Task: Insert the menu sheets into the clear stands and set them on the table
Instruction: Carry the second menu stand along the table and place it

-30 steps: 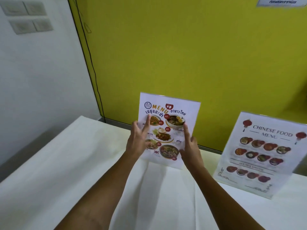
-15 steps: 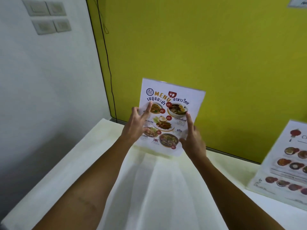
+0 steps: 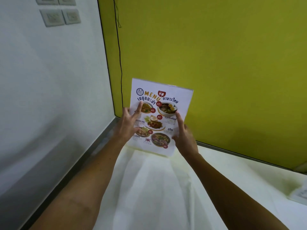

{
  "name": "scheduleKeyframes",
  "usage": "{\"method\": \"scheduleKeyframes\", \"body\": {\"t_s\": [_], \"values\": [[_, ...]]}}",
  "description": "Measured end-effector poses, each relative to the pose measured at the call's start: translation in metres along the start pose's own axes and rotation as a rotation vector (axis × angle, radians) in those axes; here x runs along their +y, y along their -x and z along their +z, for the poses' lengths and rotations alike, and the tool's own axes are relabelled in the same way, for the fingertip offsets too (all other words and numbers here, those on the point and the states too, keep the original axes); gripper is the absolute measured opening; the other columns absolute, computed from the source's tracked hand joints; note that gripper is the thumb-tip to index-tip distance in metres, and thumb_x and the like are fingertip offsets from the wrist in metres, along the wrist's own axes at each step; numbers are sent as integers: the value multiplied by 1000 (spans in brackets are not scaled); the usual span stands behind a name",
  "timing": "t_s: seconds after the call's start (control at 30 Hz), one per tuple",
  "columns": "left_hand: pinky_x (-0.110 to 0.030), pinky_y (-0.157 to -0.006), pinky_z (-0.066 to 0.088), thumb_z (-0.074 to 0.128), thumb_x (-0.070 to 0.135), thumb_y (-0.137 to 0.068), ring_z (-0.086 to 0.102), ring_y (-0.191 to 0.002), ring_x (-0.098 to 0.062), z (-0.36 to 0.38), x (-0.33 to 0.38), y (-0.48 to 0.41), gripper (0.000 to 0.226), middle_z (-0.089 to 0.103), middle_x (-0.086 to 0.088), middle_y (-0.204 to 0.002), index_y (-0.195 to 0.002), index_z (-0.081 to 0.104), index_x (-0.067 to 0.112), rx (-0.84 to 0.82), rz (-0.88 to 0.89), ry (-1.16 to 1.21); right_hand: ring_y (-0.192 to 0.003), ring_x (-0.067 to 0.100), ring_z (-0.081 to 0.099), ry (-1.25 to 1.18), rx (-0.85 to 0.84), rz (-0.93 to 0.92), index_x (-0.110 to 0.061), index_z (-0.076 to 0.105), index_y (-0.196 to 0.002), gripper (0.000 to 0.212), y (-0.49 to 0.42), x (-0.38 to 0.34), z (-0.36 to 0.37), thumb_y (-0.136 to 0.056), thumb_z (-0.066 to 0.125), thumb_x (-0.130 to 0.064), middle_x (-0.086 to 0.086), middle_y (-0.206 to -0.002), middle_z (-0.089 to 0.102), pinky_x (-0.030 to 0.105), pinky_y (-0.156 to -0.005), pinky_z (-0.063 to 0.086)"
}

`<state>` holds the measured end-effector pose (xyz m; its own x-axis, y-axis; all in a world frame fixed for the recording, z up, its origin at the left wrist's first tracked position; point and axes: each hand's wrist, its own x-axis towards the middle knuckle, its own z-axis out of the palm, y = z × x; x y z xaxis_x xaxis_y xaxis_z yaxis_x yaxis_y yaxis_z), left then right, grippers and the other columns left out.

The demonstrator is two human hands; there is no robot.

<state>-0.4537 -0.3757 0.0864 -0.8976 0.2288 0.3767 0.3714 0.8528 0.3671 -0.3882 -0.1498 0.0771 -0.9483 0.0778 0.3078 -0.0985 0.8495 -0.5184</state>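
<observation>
A clear stand with the Thai food menu sheet (image 3: 162, 112) inside it stands upright near the far left corner of the white-covered table (image 3: 157, 188), its lower edge at the cloth. My left hand (image 3: 128, 125) grips its left edge, fingers spread over the front. On the right edge, my right hand (image 3: 184, 136) holds it with the index finger stretched up the face. Only a corner of the second stand (image 3: 299, 195) shows at the right edge.
A yellow wall (image 3: 216, 63) rises right behind the stand. To the left is a white wall (image 3: 49, 80) with switch plates (image 3: 59, 16). A black cable (image 3: 118, 52) runs down the corner. A grey ledge (image 3: 93, 146) borders the table's left side.
Both hands have carried the Thai menu stand left and away toward the table's far corner. The view turned left, so the Chinese food menu stand slid almost out at the right.
</observation>
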Motion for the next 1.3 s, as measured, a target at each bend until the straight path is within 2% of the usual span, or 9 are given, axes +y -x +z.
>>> {"method": "scheduleKeyframes", "body": {"t_s": [0.17,0.33,0.5,0.67,0.87,1.1,1.3], "values": [[-42,-90,55,80,17,-73,55,-108,-31,10,-17,0,115,35,-21,-125,-141,-11,35,2,-11,46,-85,35,58,26,-31,16,-52,-6,-143,101,-7,-8,12,-84,59,-2,21,-119,52,50,-62,56],[-45,-86,56,81,15,-72,55,-107,-29,17,-20,0,115,36,-22,-128,-141,-9,37,-10,2,53,-92,38,59,5,-11,53,-62,-13,-134,104,-1,-8,15,-86,60,-7,20,-120,52,54,-67,56],[-42,-82,58,80,19,-72,56,-104,-29,18,-20,-1,116,35,-21,-131,-140,-12,40,-9,3,-7,-96,40,58,-34,-18,68,-53,-6,-141,96,-1,-11,14,-87,60,-7,22,-119,51,55,-73,55],[-41,-82,58,80,19,-74,57,-106,-28,17,-17,0,116,32,-21,-134,-141,-13,39,-12,-11,14,-94,38,57,-41,-42,63,-50,-6,-144,94,-2,-11,15,-90,53,-1,21,-116,50,55,-75,55],[-38,-75,59,78,19,-76,58,-96,-24,16,-10,3,116,35,-19,-129,-138,-17,43,-9,-37,-24,-88,37,54,-61,-76,21,-52,-7,-140,103,-9,-3,8,-84,52,11,23,-111,51,52,-73,53],[-33,-67,56,79,21,-75,61,-89,-23,21,-5,-1,113,40,-19,-126,-141,-11,42,6,-38,-76,-85,37,55,1,-31,15,-58,-15,-135,102,4,4,10,-86,50,3,18,-112,52,54,-67,54],[-31,-67,57,77,20,-76,60,-96,-22,26,7,-4,114,36,-18,-132,-142,-13,43,-20,-38,-43,-85,37,54,-19,-39,46,-50,-7,-137,96,-4,12,0,-86,50,7,22,-112,52,54,-71,52]]}}
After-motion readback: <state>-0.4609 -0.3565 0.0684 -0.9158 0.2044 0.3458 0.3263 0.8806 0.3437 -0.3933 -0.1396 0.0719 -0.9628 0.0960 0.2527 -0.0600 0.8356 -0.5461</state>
